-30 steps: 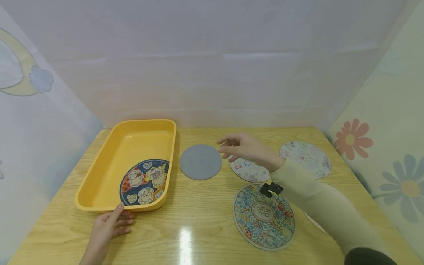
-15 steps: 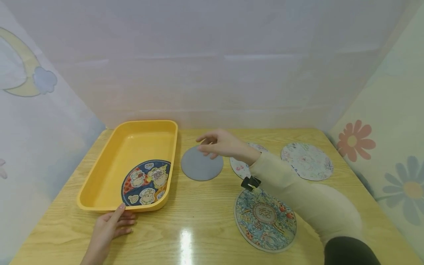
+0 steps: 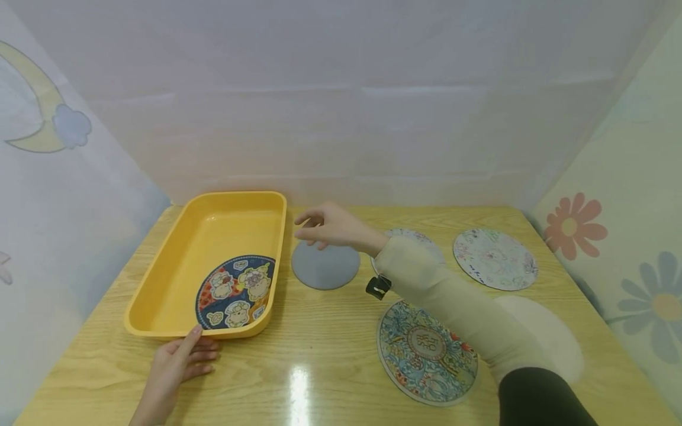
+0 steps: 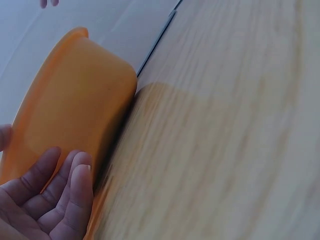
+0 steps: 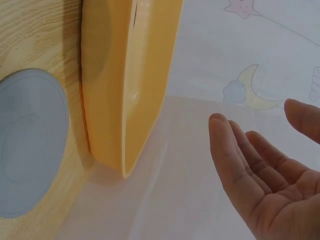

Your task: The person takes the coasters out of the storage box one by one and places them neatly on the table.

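Note:
My left hand (image 3: 173,367) holds the near rim of a yellow plastic tray (image 3: 229,228), thumb over the edge and fingers against the outer wall (image 4: 75,100). Inside the tray, toward its near right corner, lies a dark blue round mat (image 3: 237,293) with cartoon figures. My right hand (image 3: 337,226) hovers over a plain grey round mat (image 3: 325,272), just right of the tray. In the right wrist view its fingers (image 5: 227,155) are slightly bent, the thumb apart and nothing between them.
Right of the grey mat lie two pale doodle-patterned discs, one (image 3: 496,260) in full view, the other (image 3: 412,236) partly behind my right sleeve. A colourful floral disc (image 3: 421,355) lies nearer, with a plain white disc (image 3: 554,337) beside it. Fabric walls (image 3: 341,118) enclose the table.
My right hand has moved left from above the doodled disc, across the grey mat toward the tray. My left hand keeps its hold on the tray rim.

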Tool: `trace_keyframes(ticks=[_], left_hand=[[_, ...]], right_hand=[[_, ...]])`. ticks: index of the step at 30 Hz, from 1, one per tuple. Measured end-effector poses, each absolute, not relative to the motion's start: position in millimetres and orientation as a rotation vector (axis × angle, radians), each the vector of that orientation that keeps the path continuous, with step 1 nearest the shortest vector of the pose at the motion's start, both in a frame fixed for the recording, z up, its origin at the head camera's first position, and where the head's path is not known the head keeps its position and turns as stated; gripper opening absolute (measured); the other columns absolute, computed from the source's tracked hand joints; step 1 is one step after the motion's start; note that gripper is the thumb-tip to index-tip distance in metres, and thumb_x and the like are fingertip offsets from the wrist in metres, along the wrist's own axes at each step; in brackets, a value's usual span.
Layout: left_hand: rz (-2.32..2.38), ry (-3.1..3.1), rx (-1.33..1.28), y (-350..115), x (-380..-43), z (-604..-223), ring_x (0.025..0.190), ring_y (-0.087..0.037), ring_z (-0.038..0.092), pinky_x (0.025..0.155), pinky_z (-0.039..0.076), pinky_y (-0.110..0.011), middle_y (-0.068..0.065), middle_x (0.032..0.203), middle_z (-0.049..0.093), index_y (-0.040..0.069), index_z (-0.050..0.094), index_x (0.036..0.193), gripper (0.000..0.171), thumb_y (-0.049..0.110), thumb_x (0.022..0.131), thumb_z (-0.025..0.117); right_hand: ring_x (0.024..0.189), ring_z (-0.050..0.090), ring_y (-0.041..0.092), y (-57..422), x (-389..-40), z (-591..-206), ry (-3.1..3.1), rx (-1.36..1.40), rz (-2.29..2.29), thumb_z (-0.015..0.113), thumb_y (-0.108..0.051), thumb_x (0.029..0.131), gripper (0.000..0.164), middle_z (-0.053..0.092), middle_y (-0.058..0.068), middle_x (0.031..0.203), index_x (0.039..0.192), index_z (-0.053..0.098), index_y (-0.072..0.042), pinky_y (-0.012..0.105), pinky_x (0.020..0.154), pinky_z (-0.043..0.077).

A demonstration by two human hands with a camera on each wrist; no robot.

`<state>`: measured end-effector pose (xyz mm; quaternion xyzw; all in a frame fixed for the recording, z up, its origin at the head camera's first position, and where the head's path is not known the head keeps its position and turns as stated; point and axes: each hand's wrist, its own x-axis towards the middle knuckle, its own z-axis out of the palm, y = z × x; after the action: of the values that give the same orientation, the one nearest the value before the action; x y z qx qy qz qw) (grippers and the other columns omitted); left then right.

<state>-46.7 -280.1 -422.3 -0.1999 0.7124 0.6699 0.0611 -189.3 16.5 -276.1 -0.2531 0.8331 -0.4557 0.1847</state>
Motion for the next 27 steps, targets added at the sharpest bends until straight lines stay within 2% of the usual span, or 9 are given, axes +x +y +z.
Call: trace_keyframes(ticks=[8, 16, 21, 27], left_hand=[[2.03, 2.144, -0.622, -280.4, -44.6, -422.6, 0.071, -0.014, 0.065, 0.066, 0.057, -0.032, -0.007, 0.081, 0.068, -0.011, 0.063, 0.096, 0.052, 0.037, 0.096, 0.044], [2.042, 2.142, -0.619, -280.1, -42.7, -422.5, 0.072, -0.015, 0.065, 0.067, 0.057, -0.032, -0.006, 0.082, 0.068, -0.009, 0.063, 0.095, 0.05, 0.038, 0.096, 0.045], [2.073, 2.145, -0.594, -277.4, -42.8, -423.6, 0.072, -0.015, 0.065, 0.065, 0.057, -0.032, -0.006, 0.081, 0.068, -0.009, 0.063, 0.094, 0.05, 0.037, 0.095, 0.046], [2.12, 2.137, -0.553, -275.9, -42.6, -425.3, 0.071, -0.017, 0.065, 0.063, 0.057, -0.033, -0.007, 0.079, 0.068, -0.008, 0.064, 0.091, 0.045, 0.034, 0.096, 0.046]], right_hand=[[0.078, 0.062, 0.015, -6.6, -196.4, -280.9, 2.396, -0.749, -1.199, 0.06, -0.021, 0.09, 0.036, 0.065, 0.007, 0.1, 0.121, 0.056, -0.005, 0.025, 0.064, 0.055], [0.085, 0.061, 0.017, -33.0, -202.1, -285.4, 2.353, -0.781, -1.178, 0.061, -0.024, 0.089, 0.039, 0.062, 0.008, 0.106, 0.123, 0.054, -0.005, 0.026, 0.069, 0.055], [0.079, 0.061, 0.013, -44.2, -203.0, -283.9, 2.401, -0.822, -1.086, 0.059, -0.024, 0.09, 0.037, 0.064, 0.008, 0.105, 0.122, 0.056, -0.006, 0.023, 0.065, 0.054], [0.081, 0.06, 0.013, -53.4, -209.3, -286.9, 2.397, -0.774, -1.041, 0.058, -0.02, 0.091, 0.036, 0.062, 0.008, 0.109, 0.124, 0.055, -0.006, 0.028, 0.071, 0.055]])
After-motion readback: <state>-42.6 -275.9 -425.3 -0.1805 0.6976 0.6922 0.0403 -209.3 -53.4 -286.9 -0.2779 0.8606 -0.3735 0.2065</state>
